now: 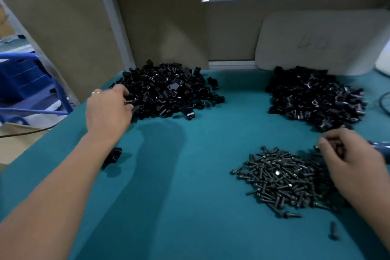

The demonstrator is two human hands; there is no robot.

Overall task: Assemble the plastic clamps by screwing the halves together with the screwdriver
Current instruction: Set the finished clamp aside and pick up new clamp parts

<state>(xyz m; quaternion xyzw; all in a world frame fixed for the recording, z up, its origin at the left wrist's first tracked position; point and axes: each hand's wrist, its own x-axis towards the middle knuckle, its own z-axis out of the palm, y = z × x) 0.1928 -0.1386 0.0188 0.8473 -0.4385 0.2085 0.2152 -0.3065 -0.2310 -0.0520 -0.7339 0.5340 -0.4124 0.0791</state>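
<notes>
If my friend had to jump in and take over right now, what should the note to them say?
Left hand: fingers in the near edge of the left clamp pile; whether it grips a piece is hidden.
Right hand: curled over the far right edge of the screw pile, pinching something small and dark, likely a screw. A blue handle, perhaps the screwdriver, pokes out behind it.
A second clamp pile lies far right. One loose clamp sits beside the left forearm, one stray screw near the front.
Done: no clearly finished clamp in sight.
Left: pick two halves, add a screw, drive it.
</notes>
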